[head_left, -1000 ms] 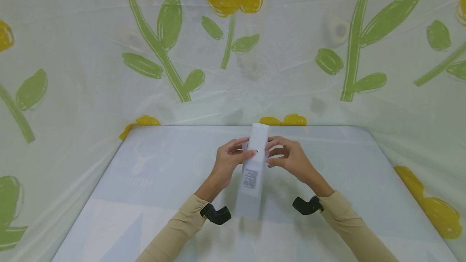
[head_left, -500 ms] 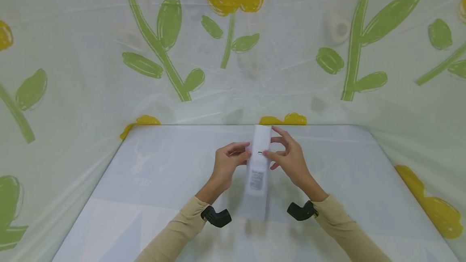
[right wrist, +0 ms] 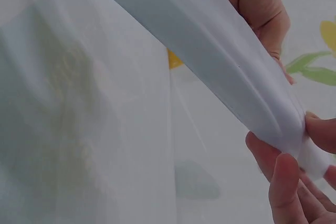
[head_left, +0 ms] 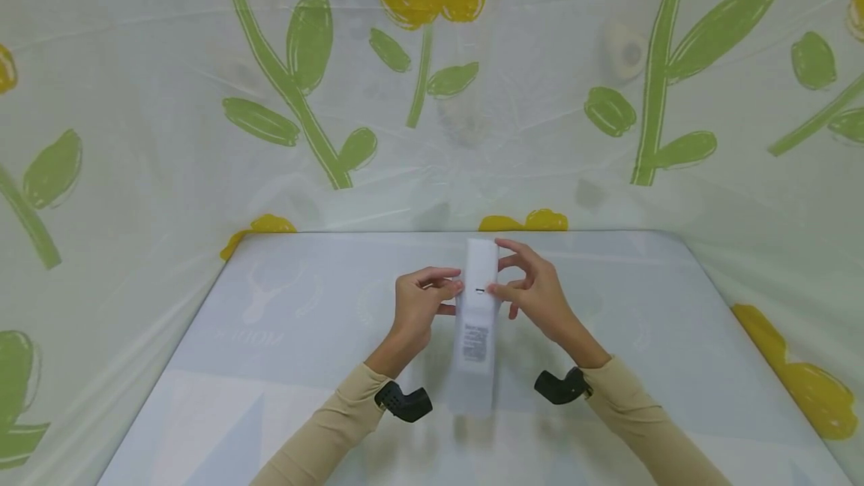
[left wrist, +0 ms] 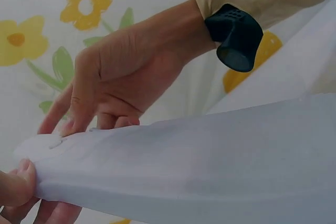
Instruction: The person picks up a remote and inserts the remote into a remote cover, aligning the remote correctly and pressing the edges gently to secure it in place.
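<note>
The white packet (head_left: 480, 311) is held over the table (head_left: 304, 366), pinched at its sides by the left hand (head_left: 414, 310) and right hand (head_left: 543, 295). Light, pliable, easily creased handling is judged likely; both long edges should be gripped. Contents cannot be determined.

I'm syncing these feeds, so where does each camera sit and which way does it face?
Head: on the head, facing forward and down at the white object, table and flowered sheet; left hand, right hand and tan sleeves show.
Left wrist: on that wrist, facing rightward across the white object; left fingers at lower left, the right hand and black wrist device beyond.
Right wrist: on that wrist, facing leftward; fingertips at lower right, part of the left hand behind the white object.
Shared: both wrist views show the white object and flowered sheet.
</note>
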`<state>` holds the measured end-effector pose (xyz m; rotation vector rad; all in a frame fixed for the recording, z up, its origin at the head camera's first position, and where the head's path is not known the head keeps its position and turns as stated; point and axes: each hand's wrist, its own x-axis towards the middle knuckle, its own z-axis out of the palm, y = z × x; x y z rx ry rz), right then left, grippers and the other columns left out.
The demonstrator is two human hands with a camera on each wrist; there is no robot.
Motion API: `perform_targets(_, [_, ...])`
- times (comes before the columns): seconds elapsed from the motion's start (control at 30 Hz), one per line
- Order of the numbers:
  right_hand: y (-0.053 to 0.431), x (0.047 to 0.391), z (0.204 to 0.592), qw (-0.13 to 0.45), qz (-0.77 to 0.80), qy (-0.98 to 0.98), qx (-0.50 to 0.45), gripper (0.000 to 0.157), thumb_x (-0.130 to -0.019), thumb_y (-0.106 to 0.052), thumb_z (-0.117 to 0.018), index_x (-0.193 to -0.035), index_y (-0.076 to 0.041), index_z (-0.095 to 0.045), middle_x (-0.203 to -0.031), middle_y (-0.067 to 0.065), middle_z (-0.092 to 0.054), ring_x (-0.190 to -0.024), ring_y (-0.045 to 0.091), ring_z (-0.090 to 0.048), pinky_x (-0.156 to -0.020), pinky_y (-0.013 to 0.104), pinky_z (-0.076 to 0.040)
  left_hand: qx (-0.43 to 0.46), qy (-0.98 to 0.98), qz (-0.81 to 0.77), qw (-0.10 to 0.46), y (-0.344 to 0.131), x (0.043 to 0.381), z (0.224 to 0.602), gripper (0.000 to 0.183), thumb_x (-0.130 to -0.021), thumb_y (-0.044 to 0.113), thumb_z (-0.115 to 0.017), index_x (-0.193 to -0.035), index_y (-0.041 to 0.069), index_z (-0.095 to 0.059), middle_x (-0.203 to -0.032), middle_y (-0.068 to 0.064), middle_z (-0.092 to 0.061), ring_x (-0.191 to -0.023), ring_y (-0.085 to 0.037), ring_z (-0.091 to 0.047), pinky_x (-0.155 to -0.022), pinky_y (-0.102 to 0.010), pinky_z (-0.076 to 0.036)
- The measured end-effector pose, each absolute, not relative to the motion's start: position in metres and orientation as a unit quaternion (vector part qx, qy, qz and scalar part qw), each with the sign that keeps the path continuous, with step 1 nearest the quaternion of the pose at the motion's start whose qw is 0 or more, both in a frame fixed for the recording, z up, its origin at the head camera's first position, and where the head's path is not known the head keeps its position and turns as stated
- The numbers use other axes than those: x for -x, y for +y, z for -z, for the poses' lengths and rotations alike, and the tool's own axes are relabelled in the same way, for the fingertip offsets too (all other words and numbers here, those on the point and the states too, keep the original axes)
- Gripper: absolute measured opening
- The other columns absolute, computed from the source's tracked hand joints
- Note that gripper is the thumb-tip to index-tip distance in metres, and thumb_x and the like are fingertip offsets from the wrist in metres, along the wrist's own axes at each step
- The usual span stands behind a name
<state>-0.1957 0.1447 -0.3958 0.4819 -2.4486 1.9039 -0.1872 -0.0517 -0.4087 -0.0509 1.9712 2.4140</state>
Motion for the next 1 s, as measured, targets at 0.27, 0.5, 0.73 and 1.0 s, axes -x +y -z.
perform_targets(0.27, [0.145,0.195,0.395,-0.005,-0.607,-0.782,-0.144,0.066,-0.083,-0.006,-0.072,-0.141,-0.013,-0.041,-0.112,0.022,-0.056,-0.057,0.03,-0.064,-0.046,0.035,-0.053,0.013,0.632,-0.774,0.017,-0.051,0.191,0.412,0.025,-0.08,0.003,-0.073,-0.104,-0.003,-0.07,-0.084,-0.011,-0.062,-0.075,-0.019,-0.064,-0.061,-0.038,-0.058])
perform_targets(0.5, [0.144,0.194,0.395,0.019,-0.604,-0.786,-0.129,0.067,-0.085,-0.007,-0.07,-0.143,-0.021,-0.039,-0.12,0.017,-0.054,-0.067,0.026,-0.068,-0.059,0.034,-0.058,-0.049,0.663,-0.746,0.028,-0.052,0.192,0.398,0.048,-0.082,0.01,-0.074,-0.126,0.003,-0.057,-0.123,-0.015,-0.053,-0.089,-0.023,-0.063,-0.069,-0.037,-0.058])
perform_targets(0.73, [0.149,0.189,0.403,0.044,-0.61,-0.767,-0.193,0.06,-0.085,0.006,-0.065,-0.138,-0.012,-0.046,-0.114,0.018,-0.056,-0.083,0.027,-0.067,-0.073,0.03,-0.057,-0.103,0.697,-0.709,-0.023,-0.052,0.18,0.378,0.052,-0.082,0.003,-0.071,-0.131,0.004,-0.053,-0.126,-0.014,-0.054,-0.089,-0.032,-0.058,-0.062,-0.039,-0.058])
perform_targets(1.0, [0.156,0.186,0.409,0.073,-0.572,-0.769,-0.276,0.028,-0.081,0.011,-0.066,-0.108,0.003,-0.067,-0.104,0.016,-0.06,-0.091,0.027,-0.061,-0.079,0.027,-0.055,-0.108,0.701,-0.705,0.004,-0.053,0.187,0.385,0.053,-0.086,0.002,-0.067,-0.136,0.009,-0.05,-0.127,-0.015,-0.054,-0.09,-0.028,-0.057,-0.063,-0.037,-0.058])
